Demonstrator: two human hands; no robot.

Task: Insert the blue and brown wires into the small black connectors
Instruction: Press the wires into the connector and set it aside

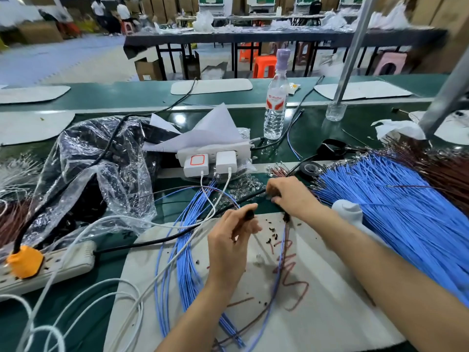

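left hand (232, 246) fingers pinch black connector (249, 215); right hand (291, 196) fingers curled

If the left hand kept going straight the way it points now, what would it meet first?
Probably the right hand, just ahead of the small black connector that the left hand pinches; depth between them is unclear.

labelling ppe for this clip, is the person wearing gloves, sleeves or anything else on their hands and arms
No gloves on the left hand or the right hand, and no sleeves, watch or rings are visible anywhere up to the frame edge.
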